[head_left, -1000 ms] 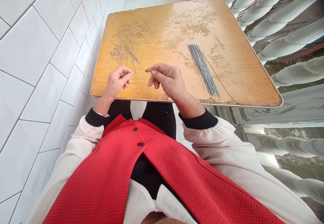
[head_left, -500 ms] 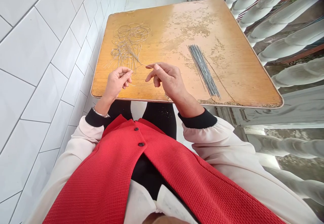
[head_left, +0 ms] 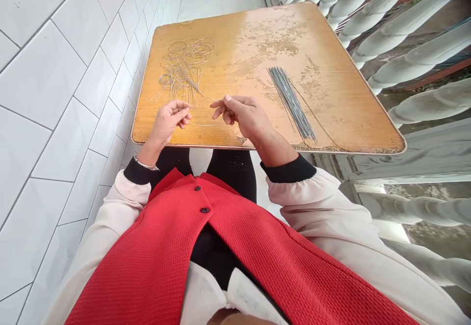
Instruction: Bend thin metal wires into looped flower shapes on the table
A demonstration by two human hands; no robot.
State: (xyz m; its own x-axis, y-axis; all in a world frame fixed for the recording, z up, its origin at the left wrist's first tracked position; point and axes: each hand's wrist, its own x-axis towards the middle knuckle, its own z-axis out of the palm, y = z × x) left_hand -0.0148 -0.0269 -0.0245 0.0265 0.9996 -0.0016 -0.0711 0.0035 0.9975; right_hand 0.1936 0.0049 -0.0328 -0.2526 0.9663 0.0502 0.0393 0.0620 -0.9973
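Both hands hover over the near edge of a worn wooden table (head_left: 342,104). My left hand (head_left: 168,121) pinches one end of a thin wire (head_left: 201,124) between thumb and fingertips. My right hand (head_left: 245,115) pinches the other end, and the wire sags in a shallow curve between them. Just beyond my left hand lies a pile of bent wire loops (head_left: 184,67). A bundle of straight dark wires (head_left: 290,100) lies to the right of my right hand.
A white tiled wall (head_left: 55,80) runs close along the table's left side. A white balustrade (head_left: 412,45) stands to the right. The table's near edge sits over my lap, above my red waistcoat (head_left: 184,246).
The wire between my hands has bent from nearly straight into a downward curve. My right hand has turned slightly, and the view has shifted a little.
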